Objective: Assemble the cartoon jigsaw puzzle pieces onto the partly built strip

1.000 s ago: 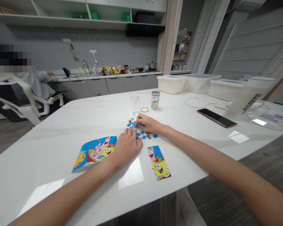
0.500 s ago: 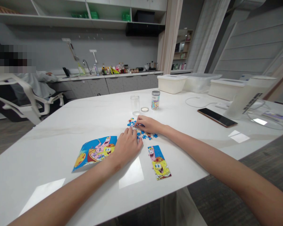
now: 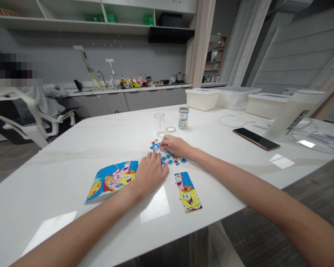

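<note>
The tabletop point(image 3: 100, 138) looks smooth and glossy, the picture sheet point(image 3: 111, 178) shiny paper, the puzzle pieces point(image 3: 170, 161) perhaps card.

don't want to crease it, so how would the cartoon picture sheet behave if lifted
The picture sheet likely flexes easily: it bows off the table. Its thin edge suggests little weight, and the table's gloss may let it slide.

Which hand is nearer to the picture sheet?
Left. The left hand lies beside the picture sheet, at its right edge; whether they touch is unclear. The right hand is farther off to the right, at the loose puzzle pieces.
</note>
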The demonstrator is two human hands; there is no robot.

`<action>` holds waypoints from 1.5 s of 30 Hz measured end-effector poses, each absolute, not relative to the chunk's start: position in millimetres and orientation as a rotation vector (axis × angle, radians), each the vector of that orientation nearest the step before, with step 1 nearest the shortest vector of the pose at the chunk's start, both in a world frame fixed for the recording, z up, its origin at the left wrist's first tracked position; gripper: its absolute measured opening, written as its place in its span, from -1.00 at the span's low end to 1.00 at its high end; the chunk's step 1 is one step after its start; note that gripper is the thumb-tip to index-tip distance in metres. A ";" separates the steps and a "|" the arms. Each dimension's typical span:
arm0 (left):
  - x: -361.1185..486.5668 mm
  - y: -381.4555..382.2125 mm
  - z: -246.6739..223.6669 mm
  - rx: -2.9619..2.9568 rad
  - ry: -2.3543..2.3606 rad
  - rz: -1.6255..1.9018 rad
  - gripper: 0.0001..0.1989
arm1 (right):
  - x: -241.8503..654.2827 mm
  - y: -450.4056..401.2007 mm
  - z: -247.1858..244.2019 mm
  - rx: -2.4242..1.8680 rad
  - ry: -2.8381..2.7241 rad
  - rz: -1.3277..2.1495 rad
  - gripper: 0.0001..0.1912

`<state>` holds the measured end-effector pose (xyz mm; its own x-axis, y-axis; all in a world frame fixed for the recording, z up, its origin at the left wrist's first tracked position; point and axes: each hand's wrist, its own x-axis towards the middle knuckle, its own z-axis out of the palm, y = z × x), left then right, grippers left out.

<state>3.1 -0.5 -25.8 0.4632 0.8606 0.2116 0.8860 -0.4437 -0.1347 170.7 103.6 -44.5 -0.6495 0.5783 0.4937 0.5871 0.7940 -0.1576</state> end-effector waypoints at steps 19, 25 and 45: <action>3.0 -0.7 -26.6 -2.481 -1.528 -0.154 -0.69 | 171.4 109.7 -49.7 -0.814 -2.447 -0.073 -0.84; 3.1 -0.9 -25.3 -2.487 -1.526 -0.144 -0.69 | 172.9 109.4 -50.0 -0.805 -2.494 -0.042 -0.76; 2.8 -0.8 -25.9 -2.484 -1.496 -0.149 -0.69 | 171.9 114.4 -50.5 -0.785 -2.495 0.092 -0.87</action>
<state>2.8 -0.8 -25.9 0.4713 0.8571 0.2082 0.8813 -0.4481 -0.1500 171.9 114.4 -50.5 -0.6978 0.5512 0.4574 0.5161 0.8297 -0.2125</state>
